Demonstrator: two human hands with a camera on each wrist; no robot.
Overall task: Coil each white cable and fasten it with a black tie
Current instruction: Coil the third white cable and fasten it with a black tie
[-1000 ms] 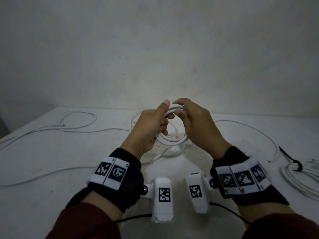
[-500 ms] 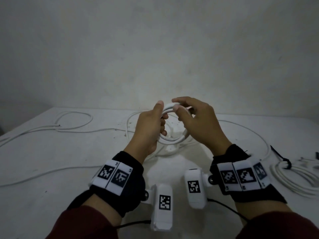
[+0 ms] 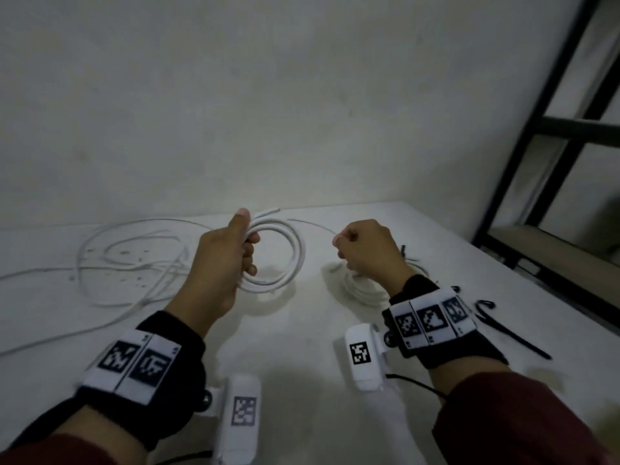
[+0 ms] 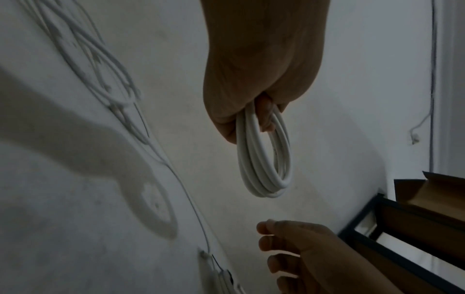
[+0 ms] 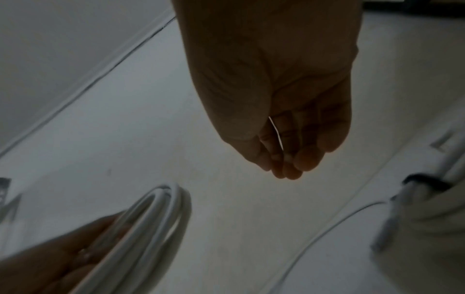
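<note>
My left hand (image 3: pixel 242 244) grips a white cable coil (image 3: pixel 297 260) of several loops and holds it upright above the white table (image 3: pixel 302 330). In the left wrist view the coil (image 4: pixel 264 169) hangs from the curled fingers. My right hand (image 3: pixel 339 246) is off the coil, to its right, with its fingers curled and nothing in them (image 5: pixel 284 161). Under the right wrist lies another white coil (image 3: pixel 362 292) fastened with a black tie (image 5: pixel 425 182). Loose black ties (image 3: pixel 503 332) lie on the table right of my right wrist.
Loose white cables (image 3: pixel 134 253) sprawl over the table's left half. A black metal shelf frame (image 3: pixel 536 156) stands past the table's right edge. The wall rises directly behind the table.
My right hand has let go of the coil and moved right, toward the tied coil and the ties. The left hand now holds the coil alone. The view has swung right.
</note>
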